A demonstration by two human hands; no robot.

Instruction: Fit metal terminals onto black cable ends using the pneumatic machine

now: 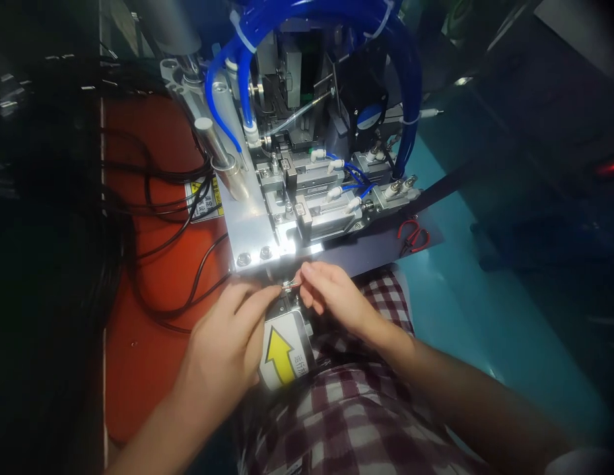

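In front of the machine's lower edge, my left hand [228, 330] and my right hand [334, 293] meet with their fingertips almost touching. Between them is a small, thin, shiny part [288, 286] with a reddish streak; its kind is too small to make out. My right thumb and index finger pinch its right end. Closed at the tips, my left thumb and index finger press at its left end. Just below the fingers sits a block with a white label [277, 363] bearing a yellow arrow.
A metal machine with pneumatic cylinders [331, 214] and thick blue hoses [410, 72] stands ahead. Black cables [161, 307] cross the orange surface [153, 376] at left. Red-handled pliers [412, 237] lie at right. A checkered garment [337, 415] covers my lap.
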